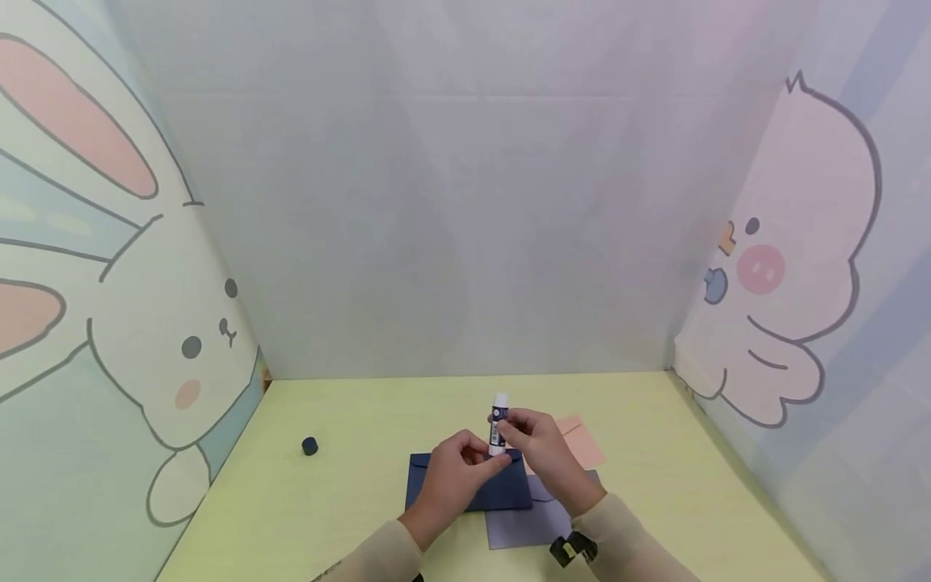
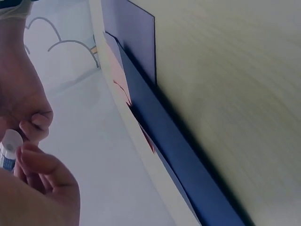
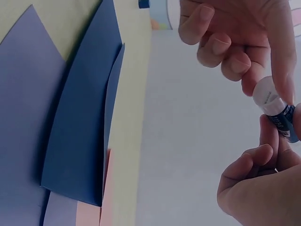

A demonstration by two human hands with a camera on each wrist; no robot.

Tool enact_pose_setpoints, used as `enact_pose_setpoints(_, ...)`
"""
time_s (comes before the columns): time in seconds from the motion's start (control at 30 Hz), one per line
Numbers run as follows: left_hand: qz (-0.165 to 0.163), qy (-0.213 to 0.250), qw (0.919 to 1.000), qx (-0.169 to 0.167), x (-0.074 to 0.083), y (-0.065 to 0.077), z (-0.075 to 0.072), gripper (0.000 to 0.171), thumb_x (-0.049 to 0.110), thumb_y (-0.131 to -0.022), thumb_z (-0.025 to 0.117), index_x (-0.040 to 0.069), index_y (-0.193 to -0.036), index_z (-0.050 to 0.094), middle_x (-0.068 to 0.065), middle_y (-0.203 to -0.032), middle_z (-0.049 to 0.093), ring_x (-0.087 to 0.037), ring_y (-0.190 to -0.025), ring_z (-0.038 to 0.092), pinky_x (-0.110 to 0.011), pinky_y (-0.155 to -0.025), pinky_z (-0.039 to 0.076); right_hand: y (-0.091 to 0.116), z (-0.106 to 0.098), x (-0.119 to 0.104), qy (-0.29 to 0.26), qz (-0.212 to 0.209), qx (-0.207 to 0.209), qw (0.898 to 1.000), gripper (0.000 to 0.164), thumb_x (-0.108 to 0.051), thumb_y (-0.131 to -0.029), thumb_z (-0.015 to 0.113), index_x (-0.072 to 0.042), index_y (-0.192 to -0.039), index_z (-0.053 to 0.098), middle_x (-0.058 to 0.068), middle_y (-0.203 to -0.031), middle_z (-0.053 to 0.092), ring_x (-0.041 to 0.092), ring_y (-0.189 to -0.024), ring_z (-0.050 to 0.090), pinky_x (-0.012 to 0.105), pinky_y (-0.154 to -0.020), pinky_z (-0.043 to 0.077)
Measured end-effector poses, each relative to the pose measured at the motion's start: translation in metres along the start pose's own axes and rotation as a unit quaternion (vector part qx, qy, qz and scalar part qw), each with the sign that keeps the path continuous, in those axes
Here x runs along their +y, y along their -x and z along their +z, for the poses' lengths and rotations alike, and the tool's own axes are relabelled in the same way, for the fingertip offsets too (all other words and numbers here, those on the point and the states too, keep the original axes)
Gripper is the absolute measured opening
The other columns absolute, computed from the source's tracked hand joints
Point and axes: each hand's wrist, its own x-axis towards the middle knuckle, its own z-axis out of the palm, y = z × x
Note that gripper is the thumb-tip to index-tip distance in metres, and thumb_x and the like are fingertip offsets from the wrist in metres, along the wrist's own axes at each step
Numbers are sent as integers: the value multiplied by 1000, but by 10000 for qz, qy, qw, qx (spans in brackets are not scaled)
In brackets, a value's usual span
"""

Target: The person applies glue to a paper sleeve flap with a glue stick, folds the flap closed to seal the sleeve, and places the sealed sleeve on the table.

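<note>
A glue stick (image 1: 498, 428) with a dark label and white ends stands nearly upright between my two hands. My right hand (image 1: 544, 454) pinches its labelled barrel between thumb and fingers. Down at the white base, my left hand (image 1: 457, 475) has thumb and index finger on either side of it, as the right wrist view shows. Below the hands lies a navy envelope (image 3: 80, 113), its flap slightly raised. It overlaps a purple envelope (image 1: 516, 529), and a pink envelope (image 1: 582, 443) lies behind to the right, partly hidden by my right hand.
A small dark cap (image 1: 309, 446) sits on the left part of the pale yellow table (image 1: 349, 501). A grey-white back panel (image 1: 465, 242) and side panels with cartoon animals enclose the table. A black device (image 1: 573, 550) is at my right wrist.
</note>
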Motion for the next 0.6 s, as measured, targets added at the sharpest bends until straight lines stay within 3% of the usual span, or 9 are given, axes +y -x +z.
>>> enact_pose_setpoints(0.17,174,-704,9964,440,1,1,6,41,46,-86,92,17,-88,63,5,-76,58,-5,-66,51,-20,-57,43,0,4,0,16,28,37,10000,36,-23,-110,66,2,-135,70,20,-133,73,15,-104,66,23,-82,58)
enact_pose_setpoints(0.33,168,-586,9972,444,3,0,7,36,45,-89,89,17,-87,66,4,-76,63,-5,-66,54,-20,-58,44,0,5,1,-21,10,77,10000,35,-22,-110,64,3,-135,69,21,-139,71,16,-111,67,23,-88,58)
enact_pose_setpoints(0.5,-101,352,9993,-5,4,-1,4,32,40,-96,84,11,-98,72,1,-86,67,-10,-75,58,-23,-64,48,-1,4,1,-61,70,115,9999,35,-24,-112,62,2,-134,70,21,-142,69,15,-117,66,25,-96,55)
enact_pose_setpoints(0.57,-376,1064,9928,-411,3,-2,2,33,38,-100,80,7,-106,72,1,-86,65,-11,-76,57,-24,-66,48,-1,4,1,-51,97,141,9998,35,-24,-112,61,2,-133,71,22,-142,69,14,-118,65,26,-98,53)
enact_pose_setpoints(0.6,-555,1498,9849,-665,2,-3,1,34,36,-102,77,4,-111,71,1,-87,64,-12,-76,56,-24,-67,48,-1,4,0,-56,117,157,9998,35,-24,-112,61,2,-133,71,22,-142,70,14,-119,65,27,-100,52)
